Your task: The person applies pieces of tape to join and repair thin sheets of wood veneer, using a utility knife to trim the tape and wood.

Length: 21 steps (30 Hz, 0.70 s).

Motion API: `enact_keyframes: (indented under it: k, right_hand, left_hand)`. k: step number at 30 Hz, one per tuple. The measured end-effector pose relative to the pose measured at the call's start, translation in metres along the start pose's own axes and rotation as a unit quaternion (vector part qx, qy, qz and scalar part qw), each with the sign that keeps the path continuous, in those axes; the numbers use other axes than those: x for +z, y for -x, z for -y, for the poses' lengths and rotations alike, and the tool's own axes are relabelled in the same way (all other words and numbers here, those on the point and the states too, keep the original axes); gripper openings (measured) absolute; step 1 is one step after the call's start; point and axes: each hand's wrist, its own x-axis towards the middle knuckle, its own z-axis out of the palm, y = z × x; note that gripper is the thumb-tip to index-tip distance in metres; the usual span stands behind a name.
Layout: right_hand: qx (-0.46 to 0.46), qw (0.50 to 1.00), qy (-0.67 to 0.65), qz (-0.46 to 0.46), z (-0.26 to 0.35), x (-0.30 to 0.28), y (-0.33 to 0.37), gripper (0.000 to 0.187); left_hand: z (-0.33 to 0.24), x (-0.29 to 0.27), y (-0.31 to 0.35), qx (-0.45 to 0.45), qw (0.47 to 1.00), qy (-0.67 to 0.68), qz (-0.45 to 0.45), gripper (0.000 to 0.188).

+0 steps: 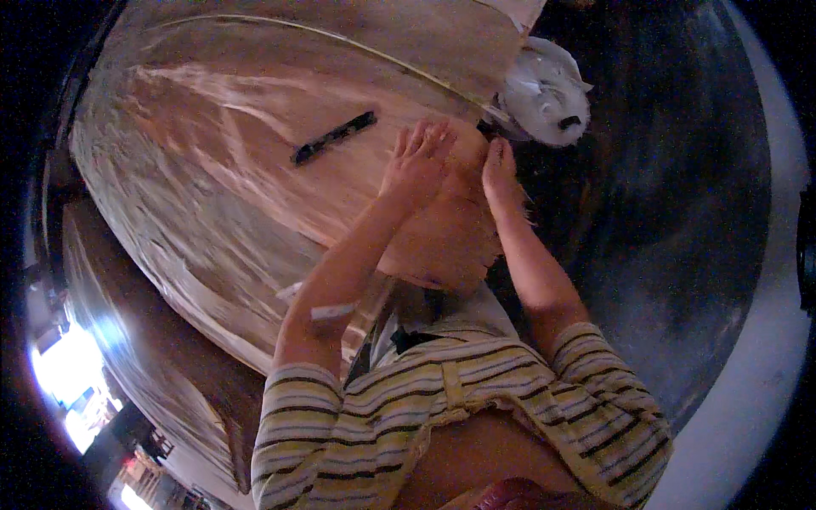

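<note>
A brown sheet with a ragged near edge [442,246] lies over a broad, wrinkled surface; I cannot make out its material. My left hand [416,166] rests flat on it near its right side, fingers stretched out, holding nothing that shows. At the sheet's right edge is my right hand [500,170], seen mostly from its side. Its fingers point away from me and look stretched out, though part of them is hidden. Farther left on the brown surface lies a narrow black bar [334,138], touched by neither hand.
A crumpled white plastic bag [548,93] sits just beyond my right hand. A thin pale strip [314,32] curves across the far side. The dark floor [663,212] stretches to the right, beside a pale wall [748,365]. Bright light [72,374] glares at lower left.
</note>
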Motion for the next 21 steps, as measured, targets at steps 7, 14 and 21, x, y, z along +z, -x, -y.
enact_keyframes:
  k: [7,14,21]
  right_hand:
    - [-0.078,0.982,-0.035,0.167,-0.049,0.063,-0.034,0.036]
    - [-0.002,0.96,-0.129,0.25,-0.049,0.075,-0.011,0.035]
    - [0.206,0.787,-0.552,0.182,-0.039,0.006,0.008,0.036]
  left_hand:
    - [0.012,0.033,-0.003,0.011,0.984,-0.142,0.107,0.047]
    - [0.009,0.029,-0.019,-0.019,0.977,-0.154,0.143,0.048]
    - [0.0,0.009,-0.012,-0.029,0.965,-0.14,0.22,0.045]
